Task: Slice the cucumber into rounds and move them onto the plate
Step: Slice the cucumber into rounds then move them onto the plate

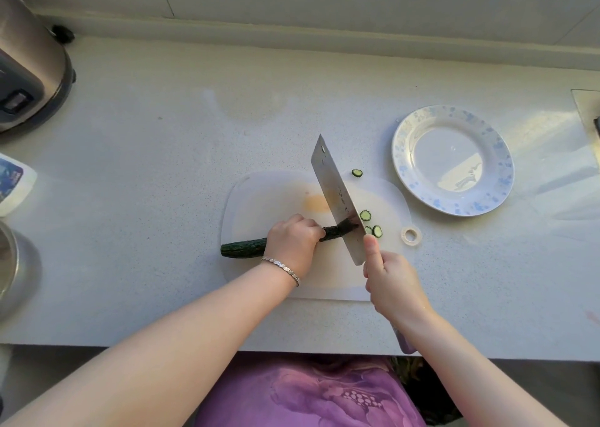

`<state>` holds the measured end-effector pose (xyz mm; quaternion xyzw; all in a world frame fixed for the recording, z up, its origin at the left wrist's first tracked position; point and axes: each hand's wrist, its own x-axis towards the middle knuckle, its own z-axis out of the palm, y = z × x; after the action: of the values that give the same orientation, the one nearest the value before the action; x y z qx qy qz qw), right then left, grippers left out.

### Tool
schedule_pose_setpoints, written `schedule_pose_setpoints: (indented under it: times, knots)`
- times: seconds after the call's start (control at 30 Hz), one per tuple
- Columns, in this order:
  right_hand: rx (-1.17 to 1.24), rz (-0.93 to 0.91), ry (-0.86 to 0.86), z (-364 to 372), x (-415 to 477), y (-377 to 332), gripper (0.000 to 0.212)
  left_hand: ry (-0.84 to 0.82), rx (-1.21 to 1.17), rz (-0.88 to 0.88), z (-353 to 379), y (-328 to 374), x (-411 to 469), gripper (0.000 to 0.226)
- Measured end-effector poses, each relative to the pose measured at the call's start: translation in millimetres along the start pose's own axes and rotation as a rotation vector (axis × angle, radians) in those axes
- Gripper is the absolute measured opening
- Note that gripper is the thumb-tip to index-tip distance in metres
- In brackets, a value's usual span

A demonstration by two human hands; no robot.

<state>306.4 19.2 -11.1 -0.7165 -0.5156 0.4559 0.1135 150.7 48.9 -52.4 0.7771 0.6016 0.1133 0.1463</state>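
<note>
Purple cloth at the bottom edge is closest to me, then both forearms reaching up over the desk [162, 167]. My left hand [293, 243] is clenched over the cucumber [243, 248], which lies across the white cutting board [259, 199] with its uncut end poking off the board's left edge. My right hand [389, 284] grips the cleaver [337, 196], thumb against the blade's flat, edge down on the cucumber's right end.

I judge the cucumber firm but wet and inclined to roll, so it is best pinned near the cut with fingertips curled back. The rounds [370, 222] beside the blade look thin, light and clingy; one more [357, 173] lies at the board's far edge. They would be easier scooped on the blade than pinched. The plate [406, 141], well to the right, holds nothing yet.

Blade and knuckles hide the cutting point, my right hand covers most of the handle, and I cannot count the slices behind the blade.
</note>
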Motion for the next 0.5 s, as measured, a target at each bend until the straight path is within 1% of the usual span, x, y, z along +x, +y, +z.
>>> schedule_pose_setpoints:
  times: [0.13,0.2,0.27,0.3,0.37,0.5]
  knots:
    - [-0.038,-0.002,0.012,6,5,1,0.057,0.014,-0.062,-0.031,4,-2,0,0.039]
    - [-0.024,-0.013,0.042,10,5,5,0.057,-0.001,-0.081,-0.072,3,-2,-2,0.033]
    - [0.046,0.001,0.062,13,4,9,0.058,-0.046,-0.074,-0.149,0,-6,-4,0.021]
    - [0.093,0.018,0.065,13,4,9,0.058,-0.073,-0.068,-0.175,1,-8,-6,0.020]
    - [0.159,0.043,0.062,8,3,7,0.057,-0.019,-0.096,-0.144,-1,-7,-7,0.016]
    - [0.118,0.000,0.044,-1,0,4,0.058,-0.003,-0.032,-0.105,-1,-3,-3,0.031]
